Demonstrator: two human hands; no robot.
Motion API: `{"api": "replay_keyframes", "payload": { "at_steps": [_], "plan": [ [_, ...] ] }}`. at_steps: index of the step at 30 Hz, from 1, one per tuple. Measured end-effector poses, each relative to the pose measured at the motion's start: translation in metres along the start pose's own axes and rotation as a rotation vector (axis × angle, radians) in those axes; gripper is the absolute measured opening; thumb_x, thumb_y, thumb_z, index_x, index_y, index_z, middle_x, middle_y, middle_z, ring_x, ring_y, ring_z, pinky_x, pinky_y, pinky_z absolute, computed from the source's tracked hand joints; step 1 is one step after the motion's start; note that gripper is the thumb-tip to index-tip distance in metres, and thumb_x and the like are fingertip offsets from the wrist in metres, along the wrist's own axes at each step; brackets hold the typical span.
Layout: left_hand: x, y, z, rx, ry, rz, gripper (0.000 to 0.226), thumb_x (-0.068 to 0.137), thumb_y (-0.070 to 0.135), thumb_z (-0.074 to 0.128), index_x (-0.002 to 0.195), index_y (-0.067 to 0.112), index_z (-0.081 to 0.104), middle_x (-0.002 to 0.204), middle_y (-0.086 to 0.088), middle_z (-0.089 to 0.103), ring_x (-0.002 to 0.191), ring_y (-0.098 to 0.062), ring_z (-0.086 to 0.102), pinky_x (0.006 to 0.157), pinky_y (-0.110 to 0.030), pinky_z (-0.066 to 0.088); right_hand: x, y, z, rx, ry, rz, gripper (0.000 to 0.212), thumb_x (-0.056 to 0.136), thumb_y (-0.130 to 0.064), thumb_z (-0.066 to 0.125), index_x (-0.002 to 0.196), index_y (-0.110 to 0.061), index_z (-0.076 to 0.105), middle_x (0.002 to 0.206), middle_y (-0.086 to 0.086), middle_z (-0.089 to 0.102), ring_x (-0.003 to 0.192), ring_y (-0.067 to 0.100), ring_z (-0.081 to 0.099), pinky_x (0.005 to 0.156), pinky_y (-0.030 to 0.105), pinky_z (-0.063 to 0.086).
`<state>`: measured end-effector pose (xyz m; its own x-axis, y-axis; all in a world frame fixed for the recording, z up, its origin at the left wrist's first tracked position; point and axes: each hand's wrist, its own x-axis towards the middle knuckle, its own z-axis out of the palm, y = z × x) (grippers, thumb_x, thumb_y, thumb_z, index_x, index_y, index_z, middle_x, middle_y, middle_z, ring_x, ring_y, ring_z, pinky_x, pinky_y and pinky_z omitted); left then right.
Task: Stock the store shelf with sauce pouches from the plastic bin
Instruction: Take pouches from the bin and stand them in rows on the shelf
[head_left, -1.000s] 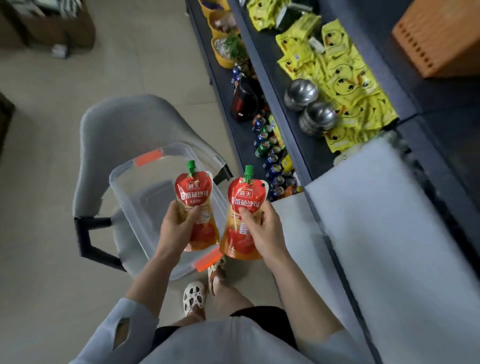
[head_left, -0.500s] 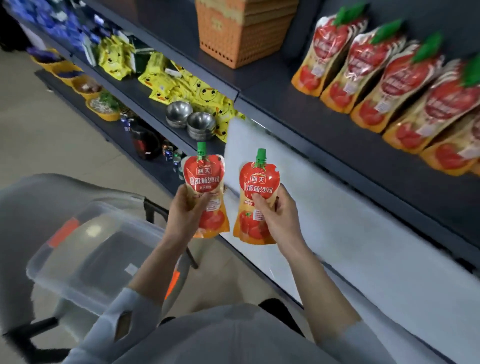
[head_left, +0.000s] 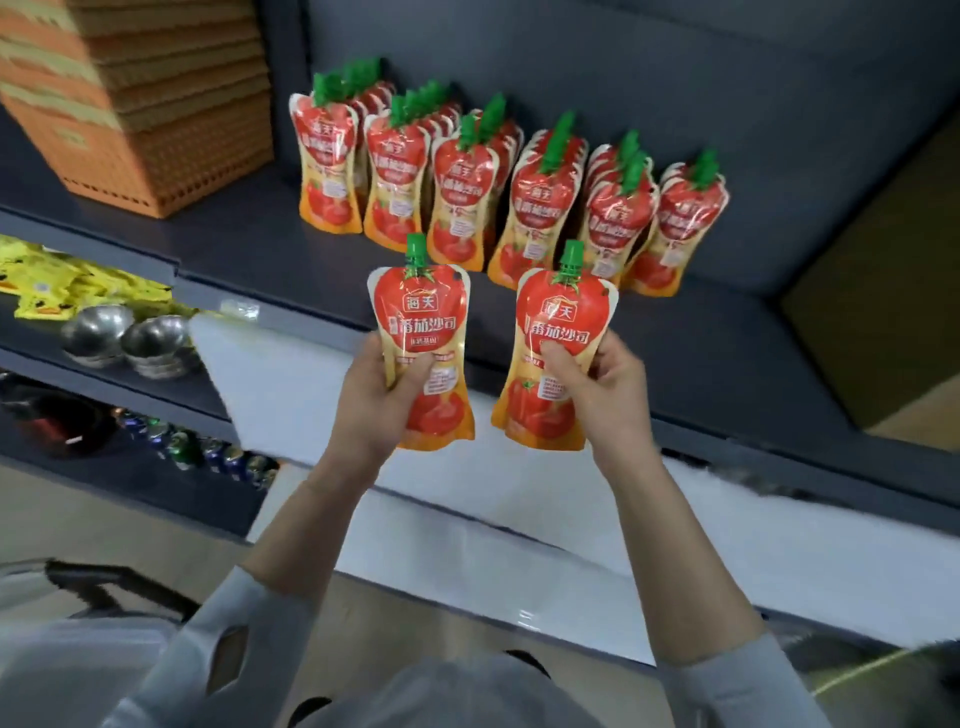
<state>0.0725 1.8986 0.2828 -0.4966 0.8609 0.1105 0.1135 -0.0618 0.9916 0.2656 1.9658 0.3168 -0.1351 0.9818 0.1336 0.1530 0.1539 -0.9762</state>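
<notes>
Red and orange sauce pouches with green screw caps are held up side by side, one in each hand, labels toward the camera and caps up. The left pouch (head_left: 423, 317) is gripped by the left hand (head_left: 363, 410), thumb across the front of the label and fingers curled behind. The right pouch (head_left: 563, 312) is gripped the same way by the right hand (head_left: 608, 389), its thumb pressing the middle of the pack. The two pouches do not touch; a narrow gap runs between them. Both hang in front of the dark grey shelf (head_left: 727, 358), just short of its front edge, and neither rests on it. On that shelf, further back, stand rows of pouches (head_left: 540, 223) of the same kind, six files deep from front to back, upright and leaning a little. To their left, on the same board and apart from them, sits a stack of orange baskets (head_left: 140, 104). One level down on the left lie yellow packets (head_left: 57, 280) and, beside them, steel bowls (head_left: 130, 338) turned upside down. A white sheet (head_left: 519, 514) covers the lower board beneath the hands. Lower still, a line of cans (head_left: 208, 452) shows at the left. Grey sleeves (head_left: 234, 634) cover both forearms near the elbows.
</notes>
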Motion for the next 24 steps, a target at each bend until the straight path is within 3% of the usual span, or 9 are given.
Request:
{"api": "replay_keyframes", "payload": {
  "at_steps": [4,8,13,19,24],
  "plan": [
    [0.015,0.027,0.057,-0.044,-0.074,0.039,0.033,0.09,0.032,0.064,0.119,0.022,0.053,0.109,0.013,0.066,0.097,-0.003,0.066,0.067,-0.009,0.051,0.036,-0.017,-0.07,-0.017,0.089,-0.022,0.019,0.088,-0.016,0.075,0.107,-0.017,0.072,0.1,-0.003,0.077,0.093,0.01,0.073,0.075,0.024,0.059],
    [0.026,0.043,0.098,-0.075,-0.09,0.072,0.034,0.09,0.031,0.064,0.12,0.021,0.052,0.111,0.011,0.066,0.098,-0.003,0.066,0.071,-0.013,0.052,0.084,-0.014,-0.125,-0.092,0.174,0.044,0.018,0.082,-0.023,0.081,0.099,-0.022,0.074,0.09,-0.012,0.075,0.078,0.001,0.071,0.068,0.021,0.052],
    [0.035,0.05,0.132,-0.114,-0.082,0.071,0.035,0.091,0.029,0.063,0.122,0.021,0.05,0.112,0.013,0.065,0.1,-0.002,0.065,0.074,-0.016,0.054,0.14,0.008,-0.164,-0.078,0.197,0.132,0.012,0.084,-0.021,0.079,0.094,-0.023,0.073,0.101,-0.001,0.076,0.094,0.017,0.072,0.088,0.043,0.058],
    [0.047,0.046,0.159,-0.095,-0.051,0.076,0.038,0.091,0.03,0.062,0.125,0.019,0.05,0.113,0.009,0.065,0.1,-0.005,0.066,0.076,-0.019,0.055,0.19,0.025,-0.165,0.013,0.199,0.155,0.026,0.087,-0.017,0.076,0.112,-0.019,0.069,0.113,0.001,0.073,0.104,0.02,0.071,0.093,0.046,0.057],
    [0.056,0.041,0.171,-0.029,-0.037,0.105,0.037,0.092,0.027,0.061,0.124,0.015,0.049,0.114,0.003,0.064,0.103,-0.01,0.064,0.08,-0.025,0.054,0.223,0.03,-0.154,-0.005,0.172,0.113,0.021,0.089,-0.018,0.075,0.107,-0.023,0.066,0.113,0.002,0.073,0.103,0.018,0.07,0.096,0.047,0.056]
  ]
}}
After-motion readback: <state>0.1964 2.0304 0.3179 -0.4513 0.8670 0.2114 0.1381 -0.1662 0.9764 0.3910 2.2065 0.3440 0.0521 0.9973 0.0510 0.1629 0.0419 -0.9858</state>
